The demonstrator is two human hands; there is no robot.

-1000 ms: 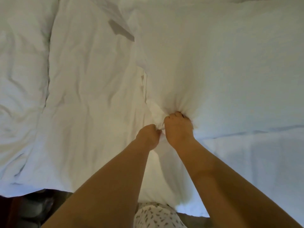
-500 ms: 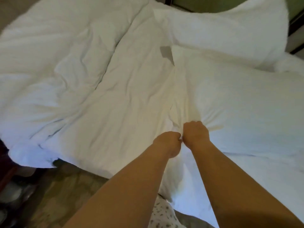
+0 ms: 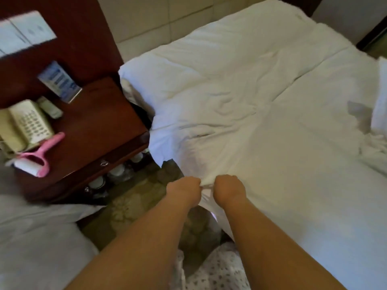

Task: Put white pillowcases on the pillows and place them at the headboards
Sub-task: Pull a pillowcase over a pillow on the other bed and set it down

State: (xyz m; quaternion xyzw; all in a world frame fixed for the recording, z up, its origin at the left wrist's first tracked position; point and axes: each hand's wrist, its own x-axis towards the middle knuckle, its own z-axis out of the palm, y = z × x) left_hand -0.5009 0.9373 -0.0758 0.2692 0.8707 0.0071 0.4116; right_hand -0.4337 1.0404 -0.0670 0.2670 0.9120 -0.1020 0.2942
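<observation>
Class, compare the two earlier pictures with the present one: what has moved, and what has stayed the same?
The view has swung left: the bedside table with its phone and pink lint roller now shows. Both hands have drawn back to the edge of the bed. Unchanged: the left hand and right hand still grip the bunched white cloth, side by side.

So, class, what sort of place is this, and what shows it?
Probably a hotel room: twin beds in plain white bedding, a dark wooden nightstand between them, and a desk telephone on it.
</observation>
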